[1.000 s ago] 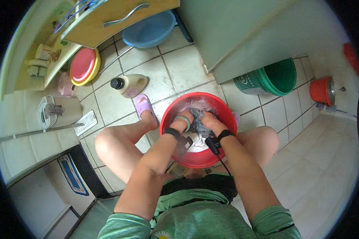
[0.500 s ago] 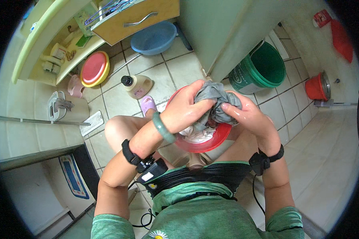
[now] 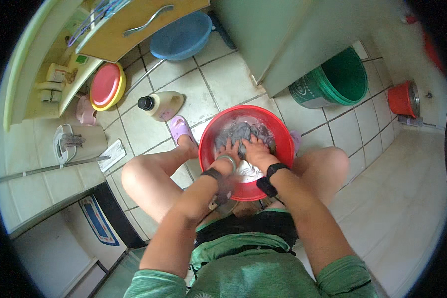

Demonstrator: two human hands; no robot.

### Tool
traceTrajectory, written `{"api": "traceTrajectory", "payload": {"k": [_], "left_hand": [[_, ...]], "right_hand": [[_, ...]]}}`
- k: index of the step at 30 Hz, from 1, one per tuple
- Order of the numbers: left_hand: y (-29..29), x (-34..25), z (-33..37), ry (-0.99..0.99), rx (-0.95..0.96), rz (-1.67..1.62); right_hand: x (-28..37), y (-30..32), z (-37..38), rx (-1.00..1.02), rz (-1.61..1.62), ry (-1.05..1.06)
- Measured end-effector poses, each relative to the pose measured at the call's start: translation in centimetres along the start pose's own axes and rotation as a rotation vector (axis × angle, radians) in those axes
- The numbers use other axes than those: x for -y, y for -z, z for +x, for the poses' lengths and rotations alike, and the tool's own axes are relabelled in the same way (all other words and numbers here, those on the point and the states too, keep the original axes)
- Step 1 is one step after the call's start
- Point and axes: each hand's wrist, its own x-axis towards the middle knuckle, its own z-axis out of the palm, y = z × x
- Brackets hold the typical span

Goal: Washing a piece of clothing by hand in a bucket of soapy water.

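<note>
Between my knees stands a red basin (image 3: 286, 149) with water and wet laundry in it. A grey cloth (image 3: 241, 130) lies bunched in its middle, and a white cloth (image 3: 248, 172) shows nearer to me. Both hands reach down into the basin. My left hand (image 3: 227, 158) rests on the near left part of the grey cloth, its fingers stretched out and apart. Right beside it, my right hand (image 3: 257, 152) lies on the same cloth with spread fingers. Some fingertips sink into the folds and are hidden.
A beige bottle with a black cap (image 3: 161, 105) stands left of the basin, beyond my purple slipper (image 3: 180, 128). Farther off are a blue basin (image 3: 181, 42) and a yellow drawer (image 3: 134, 35). A green bucket (image 3: 315, 89) and a small red bucket (image 3: 401, 99) stand right.
Both hands have lowered the grey cloth from above the basin into it. Their grip has loosened, and the fingers now spread over the cloth.
</note>
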Motion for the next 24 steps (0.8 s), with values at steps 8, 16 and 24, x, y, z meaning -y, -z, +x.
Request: {"api": "traceTrajectory", "payload": {"k": [8, 16, 24], "left_hand": [[-4.3, 3.0, 6.5, 0.074, 0.387, 0.012], [-5.3, 4.2, 9.2, -0.03, 0.144, -0.096], [2.6, 0.1, 3.7, 0.151, -0.121, -0.414]], "right_hand": [[0.4, -3.4, 5.9, 0.094, 0.054, -0.053], [-0.9, -2.9, 8.6, 0.191, 0.193, -0.03], [-1.0, 3.0, 0.9, -0.06, 0.432, 0.15]]}}
